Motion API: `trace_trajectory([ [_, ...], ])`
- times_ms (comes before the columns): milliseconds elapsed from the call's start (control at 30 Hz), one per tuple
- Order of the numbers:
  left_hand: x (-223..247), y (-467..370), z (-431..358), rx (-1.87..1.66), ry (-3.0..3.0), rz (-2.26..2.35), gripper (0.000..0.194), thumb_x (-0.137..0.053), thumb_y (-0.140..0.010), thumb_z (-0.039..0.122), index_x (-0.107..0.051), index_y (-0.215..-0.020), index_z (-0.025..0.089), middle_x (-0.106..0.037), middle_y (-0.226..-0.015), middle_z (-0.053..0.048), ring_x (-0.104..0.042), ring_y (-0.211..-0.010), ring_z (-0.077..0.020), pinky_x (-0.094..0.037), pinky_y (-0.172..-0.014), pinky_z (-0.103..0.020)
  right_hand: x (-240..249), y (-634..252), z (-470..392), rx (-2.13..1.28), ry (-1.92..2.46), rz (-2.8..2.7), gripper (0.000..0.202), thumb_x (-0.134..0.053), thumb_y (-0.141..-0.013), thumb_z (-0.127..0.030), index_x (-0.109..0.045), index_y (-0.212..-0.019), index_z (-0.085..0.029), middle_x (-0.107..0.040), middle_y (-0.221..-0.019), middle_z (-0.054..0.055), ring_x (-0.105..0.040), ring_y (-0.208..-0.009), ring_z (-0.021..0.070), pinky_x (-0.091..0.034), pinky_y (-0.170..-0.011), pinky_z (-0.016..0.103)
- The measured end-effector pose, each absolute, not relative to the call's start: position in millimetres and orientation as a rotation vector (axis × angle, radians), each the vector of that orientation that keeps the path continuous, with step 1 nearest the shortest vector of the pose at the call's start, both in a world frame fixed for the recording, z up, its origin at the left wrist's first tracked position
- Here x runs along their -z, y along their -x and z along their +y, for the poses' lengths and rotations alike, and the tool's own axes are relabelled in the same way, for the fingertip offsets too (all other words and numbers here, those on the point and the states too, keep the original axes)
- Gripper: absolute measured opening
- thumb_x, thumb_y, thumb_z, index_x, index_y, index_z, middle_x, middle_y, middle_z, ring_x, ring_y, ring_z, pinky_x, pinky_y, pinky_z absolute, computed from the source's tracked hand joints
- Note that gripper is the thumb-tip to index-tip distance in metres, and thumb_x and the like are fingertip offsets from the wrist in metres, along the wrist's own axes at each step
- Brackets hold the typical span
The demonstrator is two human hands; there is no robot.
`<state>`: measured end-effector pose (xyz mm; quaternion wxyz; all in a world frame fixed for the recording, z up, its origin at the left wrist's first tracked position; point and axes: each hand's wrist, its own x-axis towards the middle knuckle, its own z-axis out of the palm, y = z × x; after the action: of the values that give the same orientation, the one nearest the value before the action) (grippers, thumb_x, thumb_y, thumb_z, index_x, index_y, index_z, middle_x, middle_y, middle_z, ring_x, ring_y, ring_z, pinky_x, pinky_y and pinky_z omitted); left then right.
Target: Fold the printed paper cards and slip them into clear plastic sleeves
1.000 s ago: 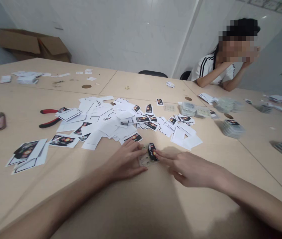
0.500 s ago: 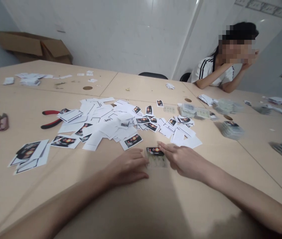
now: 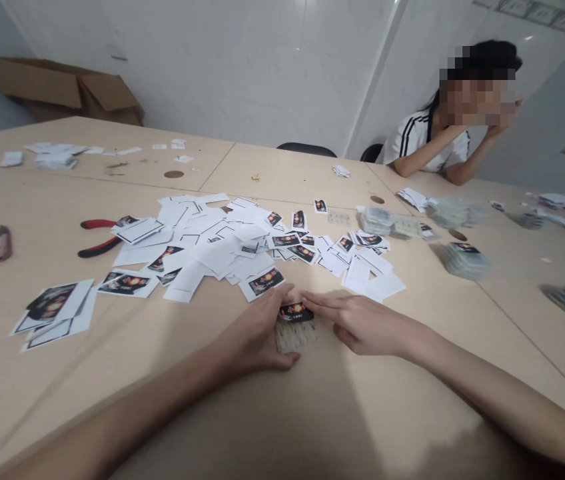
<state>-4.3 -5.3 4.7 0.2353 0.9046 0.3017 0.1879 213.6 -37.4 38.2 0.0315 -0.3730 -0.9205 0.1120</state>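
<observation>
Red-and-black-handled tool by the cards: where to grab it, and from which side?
Probably best to take the red-and-black-handled tool by both handles, coming from the left and above, and squeeze them together: they splay out leftward, uncovered, while cards hide the other end. The left hand is the nearer one.

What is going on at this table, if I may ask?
A person's left-hand grip curves around the left side of a small clear case on the table. The right-hand grip has its fingers stretched to the upper right corner of the case's dark label. Beyond lies a heap of cards, with red-handled pliers at its left; stacked cases stand to the right. Another person sits across the table.
</observation>
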Motion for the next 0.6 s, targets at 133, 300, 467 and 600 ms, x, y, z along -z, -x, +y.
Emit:
trace_trajectory([
  [133,-5.7,3.4,-5.6,-0.513,-2.453,0.831,0.085,-0.063,-0.057,0.031,-0.014,-0.124,0.013,-0.04,-0.118,-0.015,-0.038,-0.111,-0.0276,-0.036,-0.091,-0.04,-40.0,-217.0,-39.3,-0.406,1.169,-2.835,0.073,-0.04,-0.063,0.0,-0.017,-0.132,-0.01,-0.025,-0.135,0.01,-0.034,-0.119,0.0204,-0.035,-0.096,0.034],
  [300,-8.1,2.2,-4.9,-0.532,-2.446,0.825,0.08,-0.064,-0.056,0.029,-0.019,-0.119,0.013,-0.042,-0.113,-0.013,-0.04,-0.108,-0.0277,-0.036,-0.09,-0.04,-41.7,-215.3,-46.1,-0.403,1.214,-2.823,0.074,-0.041,-0.063,-0.001,-0.015,-0.133,-0.007,-0.025,-0.135,0.014,-0.036,-0.118,0.0227,-0.037,-0.094,0.035],
  [467,-11.1,2.5,-6.2,-0.559,-2.417,0.811,0.073,-0.064,-0.056,0.027,-0.023,-0.114,0.016,-0.043,-0.11,-0.011,-0.042,-0.105,-0.0256,-0.038,-0.087,-0.039,-46.9,-212.0,-53.4,-0.416,1.25,-2.828,0.075,-0.042,-0.063,-0.003,-0.012,-0.133,-0.004,-0.032,-0.131,0.019,-0.042,-0.111,0.0242,-0.043,-0.085,0.033],
  [600,-10.2,2.7,-5.8,-0.563,-2.417,0.814,0.071,-0.064,-0.056,0.027,-0.023,-0.113,0.017,-0.043,-0.109,-0.01,-0.043,-0.104,-0.0258,-0.038,-0.086,-0.04,-52.1,-210.5,-60.8,-0.491,1.272,-2.83,0.075,-0.043,-0.062,-0.004,-0.016,-0.132,-0.005,-0.038,-0.126,0.018,-0.044,-0.106,0.0236,-0.042,-0.084,0.032],
])
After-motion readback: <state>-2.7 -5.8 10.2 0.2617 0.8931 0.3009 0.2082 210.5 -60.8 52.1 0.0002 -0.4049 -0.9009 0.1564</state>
